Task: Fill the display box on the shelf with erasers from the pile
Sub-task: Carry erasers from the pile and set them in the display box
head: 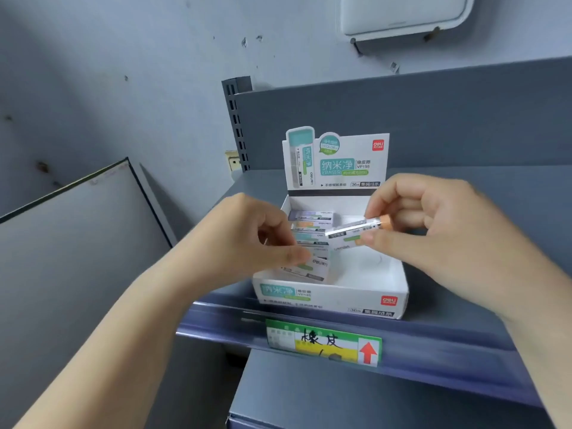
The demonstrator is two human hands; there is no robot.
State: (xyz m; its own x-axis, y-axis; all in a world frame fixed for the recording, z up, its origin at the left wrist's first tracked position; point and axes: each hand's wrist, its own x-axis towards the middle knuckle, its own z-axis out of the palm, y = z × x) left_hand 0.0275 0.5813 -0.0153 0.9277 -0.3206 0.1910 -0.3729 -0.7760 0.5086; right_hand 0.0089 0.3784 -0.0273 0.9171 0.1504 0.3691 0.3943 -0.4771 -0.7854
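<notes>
Your box (337, 300) header reads "deli", "纳米净 ERASER", "橡皮擦 VP195", "36". Front wall repeats "deli" and "36". Your shelf tag (323, 341): handwritten "橡皮", red up-arrow. Erasers (312, 226) show "deli".

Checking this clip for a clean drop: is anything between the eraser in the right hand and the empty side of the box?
Nothing visible. The right hand pinches the orange-tipped eraser above the display box, whose right side is bare; the stacked erasers lie left.

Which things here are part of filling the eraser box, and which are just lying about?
Job:
display box
erasers in the box
orange-tipped eraser, held by right hand
left hand, fingers on the front eraser

Just there:
shelf label
grey board
white tray on the wall
</notes>
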